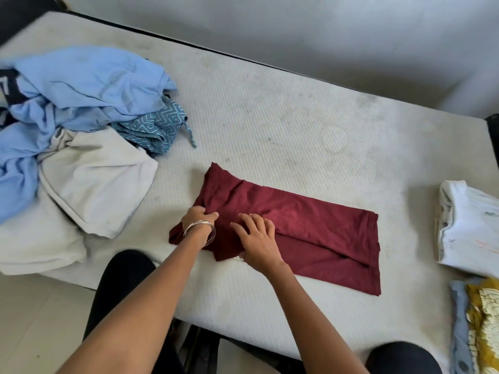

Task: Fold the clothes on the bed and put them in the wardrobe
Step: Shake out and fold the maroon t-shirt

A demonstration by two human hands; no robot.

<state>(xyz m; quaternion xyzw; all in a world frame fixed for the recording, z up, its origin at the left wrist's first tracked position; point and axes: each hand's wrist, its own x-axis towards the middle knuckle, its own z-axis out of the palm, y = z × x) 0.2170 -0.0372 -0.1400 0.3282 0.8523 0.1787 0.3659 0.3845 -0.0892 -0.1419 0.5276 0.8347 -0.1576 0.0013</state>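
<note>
A maroon garment lies partly folded into a long strip near the front edge of the bare white mattress. My left hand, with bangles on the wrist, grips a bunch of the cloth at the garment's left end. My right hand lies flat on the cloth just right of it, fingers spread and pressing down. An unfolded pile sits at the left: a light blue garment, a teal patterned piece and an off-white garment.
A folded white shirt lies at the right edge of the mattress. In front of it is a small stack with blue-grey and yellow patterned cloth. A grey wall runs behind the bed. My dark-clad knees are at the front edge.
</note>
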